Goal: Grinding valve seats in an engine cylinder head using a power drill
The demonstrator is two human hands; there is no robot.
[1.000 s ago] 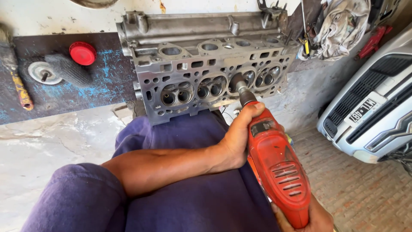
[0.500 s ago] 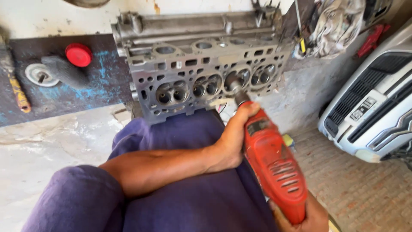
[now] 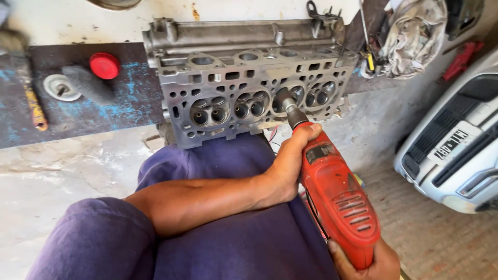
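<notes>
A grey metal cylinder head (image 3: 244, 83) stands on edge in front of my knees, its combustion chambers facing me. I hold a red electric drill (image 3: 337, 197) with both hands. My left hand (image 3: 293, 163) wraps the drill's front, close behind the dark chuck (image 3: 294, 116). My right hand (image 3: 371, 262) grips the rear handle at the bottom edge of the view. The drill's tip sits in the third chamber from the left. What bit or attachment it carries is hidden inside the chamber.
My legs in purple trousers (image 3: 218, 218) fill the foreground. A dark board (image 3: 78, 103) at left carries a red cap (image 3: 105, 65), a round wire-wheel disc (image 3: 61, 86) and a yellowish tool (image 3: 34, 109). Rags (image 3: 415, 36) hang upper right. A white car bumper (image 3: 456, 145) lies at right.
The drill tip has shifted slightly left and deeper into the third chamber. Both hands keep their grip on the drill.
</notes>
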